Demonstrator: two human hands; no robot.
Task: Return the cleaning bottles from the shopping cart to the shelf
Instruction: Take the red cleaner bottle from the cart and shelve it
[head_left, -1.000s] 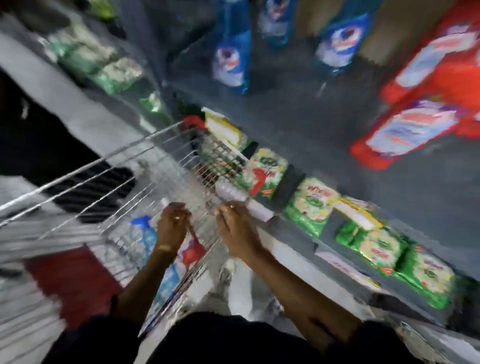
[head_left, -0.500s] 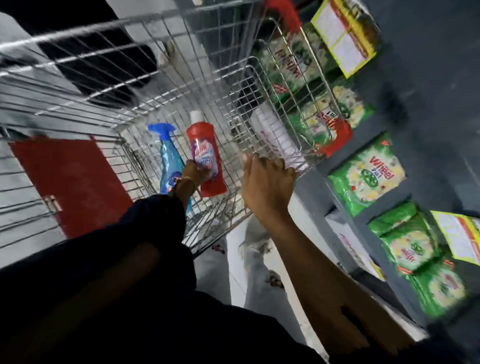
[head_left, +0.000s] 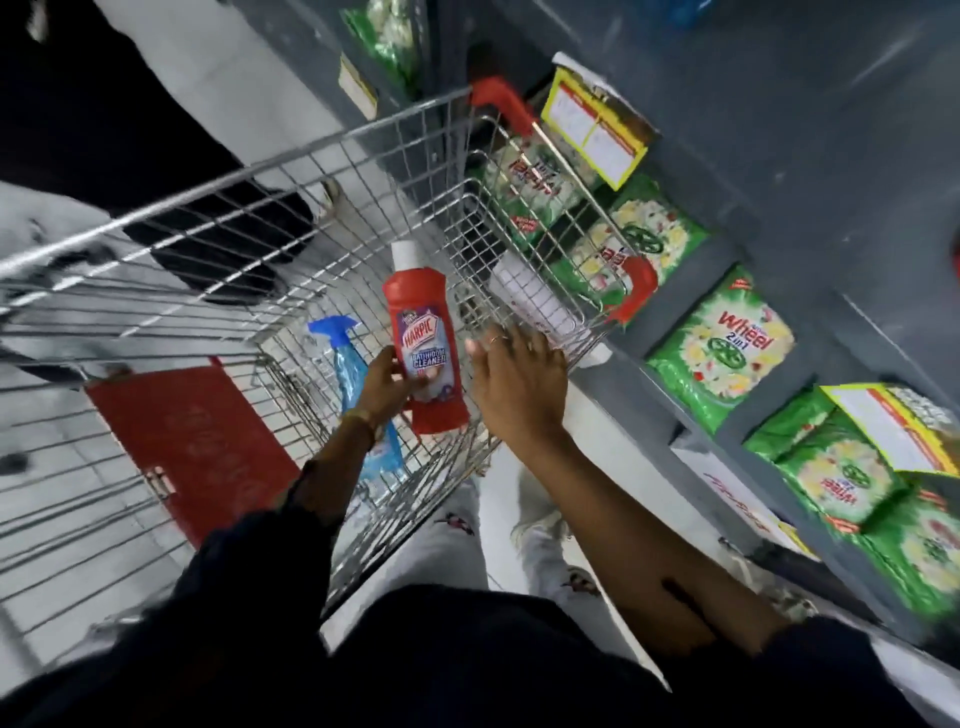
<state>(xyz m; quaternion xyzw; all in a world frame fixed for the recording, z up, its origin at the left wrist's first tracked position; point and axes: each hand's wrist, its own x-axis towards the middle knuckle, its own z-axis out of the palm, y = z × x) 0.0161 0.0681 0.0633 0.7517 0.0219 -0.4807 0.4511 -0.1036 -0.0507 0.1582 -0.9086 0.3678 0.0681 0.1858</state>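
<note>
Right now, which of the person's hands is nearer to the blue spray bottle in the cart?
Left. The left hand holds the red bottle directly over the blue spray bottle, overlapping it in view. The right hand is farther right, at the cart's rim.

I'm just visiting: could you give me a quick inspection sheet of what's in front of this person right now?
Surface: wire cart, beside a grey shelf.
Job's things: red bottle lifted in the cart; blue spray bottle lying under it.
Clutter: white item in the cart's seat section, too blurred to name.
Grippers: left hand holds the red bottle; right hand open at the cart's rim.
Cables: nothing seen.
Surroundings: green packs and yellow tags on the shelf; pale floor.
</note>
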